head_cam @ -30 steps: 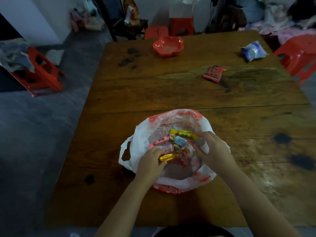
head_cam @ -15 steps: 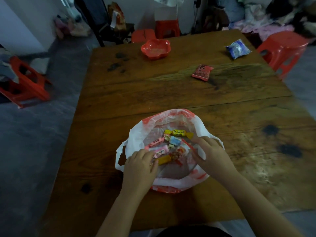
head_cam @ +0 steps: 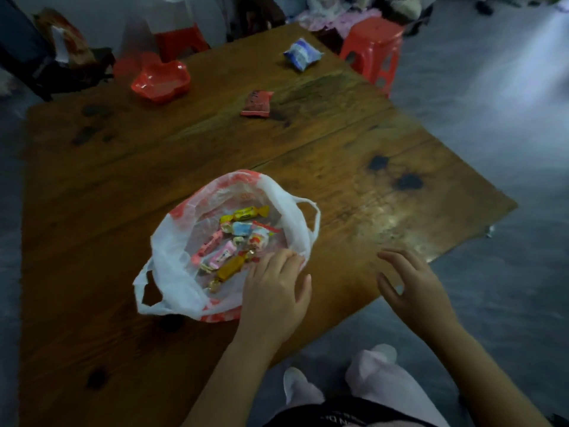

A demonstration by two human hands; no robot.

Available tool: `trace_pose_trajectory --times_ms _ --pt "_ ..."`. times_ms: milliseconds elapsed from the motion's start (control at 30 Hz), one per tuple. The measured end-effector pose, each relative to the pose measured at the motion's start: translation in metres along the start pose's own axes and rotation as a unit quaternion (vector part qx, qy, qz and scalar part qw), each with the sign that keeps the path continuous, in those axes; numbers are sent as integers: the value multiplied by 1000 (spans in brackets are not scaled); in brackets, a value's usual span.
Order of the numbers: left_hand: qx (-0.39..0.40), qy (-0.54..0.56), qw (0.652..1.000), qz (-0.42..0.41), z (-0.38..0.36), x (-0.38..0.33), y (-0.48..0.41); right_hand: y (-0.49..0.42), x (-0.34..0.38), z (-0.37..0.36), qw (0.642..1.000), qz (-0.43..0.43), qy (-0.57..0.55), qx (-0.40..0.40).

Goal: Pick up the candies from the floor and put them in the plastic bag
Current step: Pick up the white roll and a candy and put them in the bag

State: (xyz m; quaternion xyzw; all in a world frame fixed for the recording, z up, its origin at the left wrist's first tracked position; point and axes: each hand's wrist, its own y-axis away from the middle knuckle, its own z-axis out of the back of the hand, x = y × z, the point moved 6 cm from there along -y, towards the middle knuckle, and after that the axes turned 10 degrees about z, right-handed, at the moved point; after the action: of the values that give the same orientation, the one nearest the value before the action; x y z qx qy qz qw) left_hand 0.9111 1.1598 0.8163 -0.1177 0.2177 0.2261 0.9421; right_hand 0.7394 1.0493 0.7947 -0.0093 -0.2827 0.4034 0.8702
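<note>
Head view, left hand (head_cam: 274, 291) fingers flat on plastic bag (head_cam: 175, 272) rim, right hand (head_cam: 415, 285) fingers spread, empty

both forearms are bare from wrist to elbow, with no sleeves, watch, rings or bracelets visible on the left hand (head_cam: 274, 291) or the right hand (head_cam: 415, 288). the fingernails are short and unpainted. lower down, a dark garment (head_cam: 338, 417) with faint pale lettering covers the waist, and pale pink trousers (head_cam: 378, 383) cover both legs.
</note>
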Motion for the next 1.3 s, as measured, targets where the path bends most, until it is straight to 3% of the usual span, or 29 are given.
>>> trace_pose_trajectory --times_ms 200,400,633,867,1100,1300 --pt "35 3 995 -92 -40 -81 -18 42 -49 42 996 -50 16 -76" --pt "91 11 976 -197 -117 -222 -36 111 -159 120 975 -174 36 -130" --pt "138 40 952 -271 -206 -394 -40 182 -293 226 944 -259 85 -187" --pt "194 53 928 -313 -269 -490 -52 237 -379 264 907 -349 90 -220" --pt "234 63 916 -320 -342 -566 -112 228 -469 292 882 -403 86 -228" --pt "220 106 920 -307 -398 -643 -211 149 -577 357 896 -387 104 -192"
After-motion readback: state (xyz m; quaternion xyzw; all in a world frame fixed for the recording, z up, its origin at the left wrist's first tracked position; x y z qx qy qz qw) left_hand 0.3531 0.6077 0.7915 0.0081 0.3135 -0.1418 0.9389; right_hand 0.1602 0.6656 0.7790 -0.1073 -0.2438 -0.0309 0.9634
